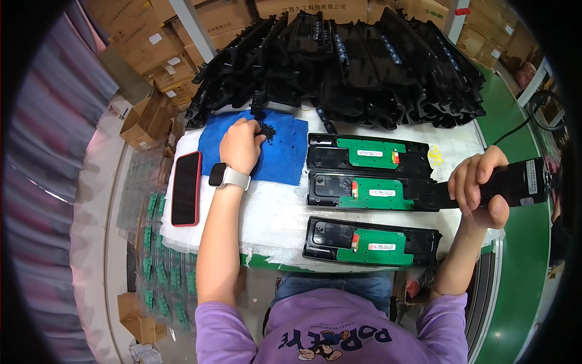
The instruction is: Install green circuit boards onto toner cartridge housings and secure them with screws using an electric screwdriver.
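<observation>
My left hand (241, 144) has its fingers curled together at the edge of a pile of tiny black screws (267, 131) on a blue cloth (282, 164). Whatever is between those fingertips is too small to make out. In my right hand (479, 185) lies a black electric screwdriver (515, 184) with a white label, held sideways. Its front end reaches left to the right end of the middle black plastic housing (321, 197). Two more such housings, a far one (324, 159) and a near one (321, 249), lie parallel to it. Each carries a green circuit board (397, 197).
A large heap of black plastic housings (364, 67) fills the table's back. A red-edged phone (186, 189) lies left of the cloth. Plastic trays of small green boards (160, 273) stand by the left edge. Cardboard boxes (142, 124) and a black cable (515, 130) flank the table.
</observation>
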`<state>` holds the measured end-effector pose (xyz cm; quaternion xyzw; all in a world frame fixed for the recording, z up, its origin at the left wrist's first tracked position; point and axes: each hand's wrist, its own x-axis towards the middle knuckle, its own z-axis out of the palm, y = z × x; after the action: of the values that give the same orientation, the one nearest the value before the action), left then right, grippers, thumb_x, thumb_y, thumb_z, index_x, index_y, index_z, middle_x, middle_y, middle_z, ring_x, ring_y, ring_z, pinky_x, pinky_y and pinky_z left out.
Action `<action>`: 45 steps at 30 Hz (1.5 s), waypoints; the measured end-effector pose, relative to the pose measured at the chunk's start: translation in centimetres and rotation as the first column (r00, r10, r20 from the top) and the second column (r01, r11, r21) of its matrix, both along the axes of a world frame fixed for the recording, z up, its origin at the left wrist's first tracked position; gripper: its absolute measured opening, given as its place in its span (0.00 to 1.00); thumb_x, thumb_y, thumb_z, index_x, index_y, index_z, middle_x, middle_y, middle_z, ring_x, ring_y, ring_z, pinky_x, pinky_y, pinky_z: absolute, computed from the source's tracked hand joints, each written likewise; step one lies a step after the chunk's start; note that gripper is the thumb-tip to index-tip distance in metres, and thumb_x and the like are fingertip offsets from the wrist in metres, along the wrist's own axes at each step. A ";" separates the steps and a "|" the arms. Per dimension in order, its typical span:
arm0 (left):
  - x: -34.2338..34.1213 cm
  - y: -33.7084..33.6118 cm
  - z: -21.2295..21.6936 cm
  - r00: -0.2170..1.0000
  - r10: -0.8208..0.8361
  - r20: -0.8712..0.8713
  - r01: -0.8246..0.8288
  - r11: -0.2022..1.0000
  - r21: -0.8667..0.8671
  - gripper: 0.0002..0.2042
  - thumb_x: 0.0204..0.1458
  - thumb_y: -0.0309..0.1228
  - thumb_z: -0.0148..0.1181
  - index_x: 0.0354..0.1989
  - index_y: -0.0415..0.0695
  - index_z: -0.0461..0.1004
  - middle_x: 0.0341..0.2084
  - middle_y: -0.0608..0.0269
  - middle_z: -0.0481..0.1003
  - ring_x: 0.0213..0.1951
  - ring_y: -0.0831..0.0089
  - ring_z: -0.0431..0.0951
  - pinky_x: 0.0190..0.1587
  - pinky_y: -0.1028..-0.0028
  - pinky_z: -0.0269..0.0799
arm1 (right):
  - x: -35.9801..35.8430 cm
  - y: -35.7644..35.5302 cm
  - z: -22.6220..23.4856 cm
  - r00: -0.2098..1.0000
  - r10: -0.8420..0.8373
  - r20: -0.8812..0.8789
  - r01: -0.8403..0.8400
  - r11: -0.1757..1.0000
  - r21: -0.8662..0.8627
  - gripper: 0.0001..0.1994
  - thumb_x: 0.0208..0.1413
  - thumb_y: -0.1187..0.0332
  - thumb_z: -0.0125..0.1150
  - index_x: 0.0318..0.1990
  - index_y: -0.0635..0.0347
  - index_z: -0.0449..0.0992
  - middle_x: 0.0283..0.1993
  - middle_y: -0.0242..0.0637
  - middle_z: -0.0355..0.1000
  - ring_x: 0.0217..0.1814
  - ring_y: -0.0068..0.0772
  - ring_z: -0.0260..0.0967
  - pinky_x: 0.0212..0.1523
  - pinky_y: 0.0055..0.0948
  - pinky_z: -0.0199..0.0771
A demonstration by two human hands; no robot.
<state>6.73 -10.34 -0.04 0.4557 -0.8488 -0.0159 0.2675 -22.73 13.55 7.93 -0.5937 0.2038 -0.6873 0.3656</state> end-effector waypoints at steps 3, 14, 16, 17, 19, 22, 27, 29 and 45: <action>-0.3 0.1 0.0 1.000 0.029 -0.008 -0.029 0.998 -0.050 0.03 0.42 0.25 0.59 0.24 0.39 0.74 0.25 0.53 0.72 0.28 0.54 0.74 0.30 0.63 0.70 | 0.0 -0.1 -0.3 0.999 -0.037 0.023 0.036 0.999 0.038 0.20 0.42 0.59 0.65 0.33 0.60 0.61 0.15 0.26 0.61 0.12 0.18 0.57 0.17 0.19 0.60; -2.4 2.2 1.0 0.197 0.432 -0.880 0.883 0.312 0.350 0.08 0.54 0.26 0.50 0.38 0.34 0.70 0.26 0.61 0.71 0.24 0.80 0.68 0.30 0.81 0.68 | 0.5 -0.5 0.1 0.995 -0.093 0.037 0.093 0.996 0.008 0.17 0.44 0.60 0.58 0.33 0.61 0.60 0.15 0.27 0.59 0.10 0.18 0.54 0.18 0.20 0.61; -3.4 3.5 0.8 0.156 0.500 -0.852 0.948 0.165 0.270 0.08 0.55 0.25 0.47 0.38 0.33 0.68 0.28 0.59 0.71 0.27 0.78 0.69 0.32 0.79 0.68 | 1.0 -0.7 0.7 0.993 -0.112 0.044 0.112 0.994 0.015 0.18 0.45 0.57 0.58 0.32 0.59 0.59 0.14 0.25 0.58 0.10 0.17 0.53 0.19 0.20 0.62; -3.9 4.3 0.9 0.178 0.510 -0.841 0.951 0.130 0.281 0.08 0.55 0.25 0.48 0.37 0.33 0.68 0.27 0.60 0.71 0.27 0.78 0.68 0.32 0.80 0.68 | 0.9 -0.9 0.7 0.995 -0.062 0.080 0.063 0.998 -0.014 0.18 0.44 0.59 0.58 0.34 0.63 0.60 0.15 0.28 0.59 0.12 0.20 0.55 0.19 0.22 0.61; -4.8 5.6 0.9 0.216 0.511 -0.832 0.962 0.035 0.271 0.07 0.54 0.25 0.49 0.37 0.33 0.68 0.27 0.61 0.71 0.26 0.79 0.67 0.30 0.80 0.67 | 1.5 -1.0 1.5 0.995 -0.049 0.082 0.051 0.999 -0.019 0.19 0.45 0.58 0.58 0.35 0.62 0.60 0.16 0.28 0.60 0.13 0.20 0.56 0.21 0.22 0.61; -6.0 7.5 1.0 0.301 0.437 -0.847 0.949 -0.047 0.313 0.06 0.54 0.25 0.50 0.35 0.34 0.70 0.26 0.63 0.70 0.23 0.82 0.64 0.26 0.83 0.61 | 2.3 -1.4 2.5 0.999 0.007 0.052 -0.004 0.998 -0.067 0.18 0.48 0.56 0.56 0.37 0.60 0.59 0.17 0.26 0.60 0.13 0.18 0.56 0.24 0.22 0.63; -6.7 9.6 1.6 0.406 0.350 -0.844 0.914 -0.166 0.371 0.07 0.53 0.26 0.52 0.34 0.35 0.71 0.25 0.64 0.71 0.21 0.84 0.62 0.25 0.84 0.60 | 3.5 -1.8 3.8 0.993 0.104 0.062 -0.099 0.991 -0.089 0.18 0.51 0.54 0.55 0.39 0.57 0.60 0.19 0.24 0.61 0.15 0.17 0.58 0.29 0.24 0.65; -6.8 10.3 2.0 0.490 0.267 -0.830 0.870 -0.099 0.482 0.06 0.52 0.27 0.55 0.33 0.36 0.72 0.24 0.65 0.71 0.21 0.85 0.63 0.24 0.85 0.59 | 3.8 -2.3 3.7 0.991 0.116 0.070 -0.109 0.989 -0.096 0.19 0.51 0.54 0.54 0.40 0.57 0.60 0.19 0.24 0.61 0.16 0.18 0.59 0.30 0.24 0.64; -6.7 10.8 2.5 0.620 -0.090 -0.780 0.783 -0.005 0.622 0.05 0.46 0.23 0.60 0.32 0.35 0.76 0.22 0.64 0.75 0.21 0.85 0.69 0.23 0.85 0.64 | 3.8 -2.8 2.3 0.980 0.162 0.116 -0.160 0.987 -0.029 0.20 0.51 0.54 0.53 0.43 0.59 0.61 0.20 0.25 0.61 0.17 0.18 0.58 0.30 0.24 0.63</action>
<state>0.03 0.45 2.45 0.1724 -0.6195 -0.7565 0.1193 -18.95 10.77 10.23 -0.5701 0.1265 -0.6913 0.4256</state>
